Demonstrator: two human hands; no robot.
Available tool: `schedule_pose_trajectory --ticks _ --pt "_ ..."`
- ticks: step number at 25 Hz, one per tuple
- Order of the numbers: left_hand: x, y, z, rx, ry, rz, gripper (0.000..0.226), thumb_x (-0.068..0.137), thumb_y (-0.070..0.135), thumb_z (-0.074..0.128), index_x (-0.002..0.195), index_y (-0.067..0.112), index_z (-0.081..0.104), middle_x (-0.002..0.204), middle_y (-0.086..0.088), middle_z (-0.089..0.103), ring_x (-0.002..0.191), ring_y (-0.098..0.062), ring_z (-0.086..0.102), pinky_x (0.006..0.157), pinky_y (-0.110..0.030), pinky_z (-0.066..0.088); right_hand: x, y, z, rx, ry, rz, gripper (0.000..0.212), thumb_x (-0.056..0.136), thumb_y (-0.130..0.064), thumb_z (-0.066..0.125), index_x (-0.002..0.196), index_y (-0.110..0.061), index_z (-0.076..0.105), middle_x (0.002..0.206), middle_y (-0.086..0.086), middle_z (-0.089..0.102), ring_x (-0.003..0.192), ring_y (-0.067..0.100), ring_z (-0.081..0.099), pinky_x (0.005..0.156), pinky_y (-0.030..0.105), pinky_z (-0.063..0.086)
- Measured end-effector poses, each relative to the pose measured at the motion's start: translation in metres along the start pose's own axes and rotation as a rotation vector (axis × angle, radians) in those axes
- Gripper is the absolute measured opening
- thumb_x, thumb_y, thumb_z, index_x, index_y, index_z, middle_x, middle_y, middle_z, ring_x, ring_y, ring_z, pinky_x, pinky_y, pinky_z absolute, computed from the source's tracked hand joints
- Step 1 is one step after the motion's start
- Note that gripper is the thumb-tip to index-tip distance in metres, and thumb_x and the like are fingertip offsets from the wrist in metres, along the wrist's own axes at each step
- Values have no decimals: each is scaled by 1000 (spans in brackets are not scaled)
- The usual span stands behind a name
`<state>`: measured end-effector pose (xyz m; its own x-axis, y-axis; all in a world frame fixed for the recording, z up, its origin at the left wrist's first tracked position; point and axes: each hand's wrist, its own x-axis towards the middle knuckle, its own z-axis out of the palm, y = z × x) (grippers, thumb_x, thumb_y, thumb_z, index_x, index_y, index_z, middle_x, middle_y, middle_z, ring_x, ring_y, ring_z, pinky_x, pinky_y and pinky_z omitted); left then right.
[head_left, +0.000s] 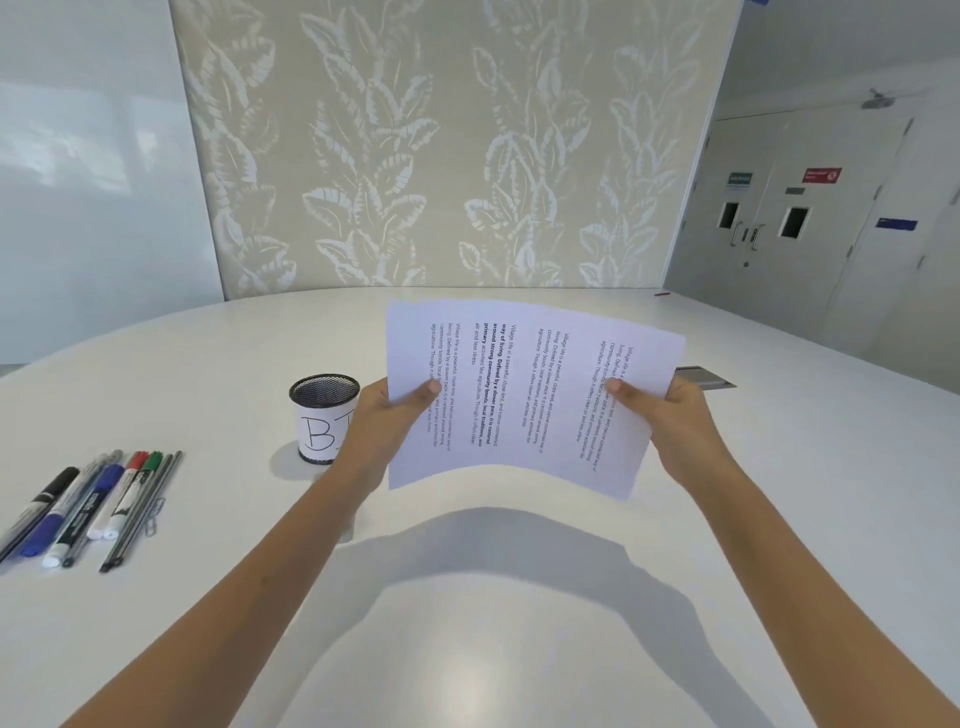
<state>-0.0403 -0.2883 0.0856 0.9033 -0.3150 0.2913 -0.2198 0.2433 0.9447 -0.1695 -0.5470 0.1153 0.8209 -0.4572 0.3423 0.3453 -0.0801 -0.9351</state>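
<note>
Both hands hold a fanned sheaf of printed sheets above the white table, roughly at centre, clear of the surface; its shadow falls on the tabletop nearer the person. Left hand pinches the sheaf's left edge, thumb on the printed face, fingers hidden behind the paper. Right hand pinches the right edge the same way, thumb on top, fingers behind. At least three sheets overlap, spread fanwise, text running sideways to the viewer; near edge bows upward in the middle. Just left of the left hand stands a black mesh pen cup with a white paper label lettered "B", partly covered by the wrist. Far left, near side: a row of markers and pens lying side by side on the table, with a paper clip beside them. Behind the sheaf, at right, a grey flat panel is set in the tabletop.
</note>
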Motion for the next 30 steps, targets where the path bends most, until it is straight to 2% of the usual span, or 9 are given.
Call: schedule_pose_trajectory --ticks 2,6,9,14,20,23,26,28,30 --pt "-4 -9 2 -1 26 -17 18 85 23 68 102 16 71 94 2 75 88 -18 71 80 -36 55 -3 10 -1 9 57 -8 21 81 -6 68 101 -13 70 101 0 74 92 21 70 83 35 56" --pt "-18 -35 1 42 37 -74 24 85 24 68 108 17 68 102 -1 74 95 -20 69 87 -42 54 -16 43 -7 -26 96 100 23 77 -9 73 100 -10 71 103 7 74 96 28 69 90 45 53" --pt "-25 -46 4 60 21 -109 21 86 24 68 106 21 69 100 3 74 96 -19 69 87 -40 54 -29 62 -5 -4 88 164 27 76 -6 73 102 -9 70 105 9 73 99 30 68 88 44 53" --pt "-18 -40 10 -18 47 -105 20 85 23 68 104 19 70 98 4 75 91 -14 70 81 -32 54 -23 53 -4 14 111 121 22 78 -7 72 99 -12 70 102 3 74 93 23 70 82 37 53" --pt "-26 -58 9 14 74 -174 17 86 20 66 103 18 68 95 2 73 93 -22 68 84 -37 53 -35 80 -10 1 104 238 27 76 -9 74 103 -10 70 104 7 74 95 26 70 80 39 54" --pt "-23 -53 9 -25 69 -175 17 86 15 66 104 16 68 91 5 74 89 -21 70 79 -35 54 -30 80 -19 -46 210 208 29 75 -17 77 103 -12 69 103 6 73 95 25 69 86 42 54" --pt "-20 -49 10 -128 47 -191 17 86 11 65 102 14 69 92 1 76 88 -20 71 79 -38 55 -21 69 -28 -52 372 200 46 72 -28 79 112 -15 61 105 11 70 93 23 66 92 42 50" --pt "-23 -48 14 -214 54 -220 22 86 11 65 108 11 67 106 -10 72 98 -28 68 88 -45 52 -19 63 -29 23 442 213 55 76 -26 76 123 -14 51 112 9 64 94 19 63 89 35 50" --pt "-28 -48 23 -296 72 -233 28 88 9 62 116 7 62 114 -14 68 103 -29 66 91 -48 50 -19 58 -20 146 444 235 62 81 -24 73 132 -13 39 122 9 57 96 18 61 85 33 50"
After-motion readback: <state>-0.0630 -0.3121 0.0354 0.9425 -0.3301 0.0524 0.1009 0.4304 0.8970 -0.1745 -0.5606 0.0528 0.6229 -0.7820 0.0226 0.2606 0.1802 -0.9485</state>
